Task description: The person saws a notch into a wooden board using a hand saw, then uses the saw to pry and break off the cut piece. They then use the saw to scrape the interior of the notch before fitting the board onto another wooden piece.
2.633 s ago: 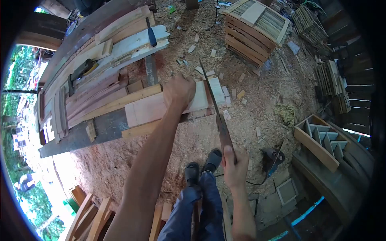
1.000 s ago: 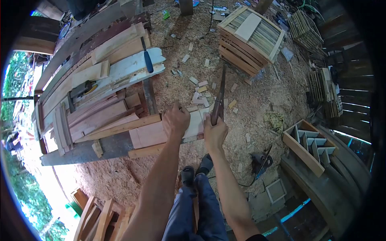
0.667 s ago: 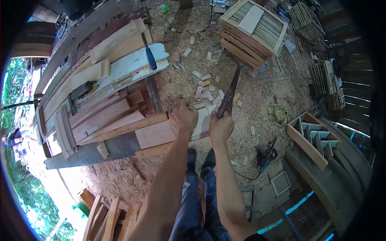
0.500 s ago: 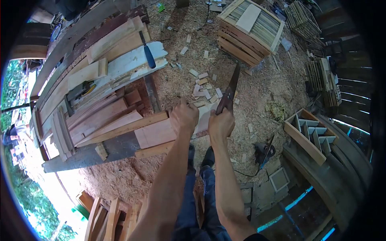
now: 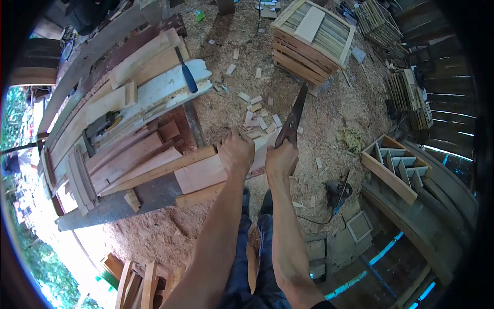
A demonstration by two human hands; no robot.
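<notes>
Gripping handsaw [image 5: 293,119] in right hand [image 5: 282,159], fisted tight round handle, by right end of pale plank [image 5: 200,172]. Long dark blade, tapering, pointing up and away; contact with plank unclear. Resting left hand [image 5: 236,153] palm-down on plank, half-curled; can't tell grip underneath. Smooth, straight-edged, pinkish toward left end, lying at edge of grey bench [image 5: 159,193], alongside yellowish wood strip [image 5: 180,163]. Small rectangular offcuts [image 5: 256,109] beyond, on floor [image 5: 175,229] thick with shavings. Since earliest frame: brought right hand forward, near left hand now, saw too; kept left hand at about same spot.
</notes>
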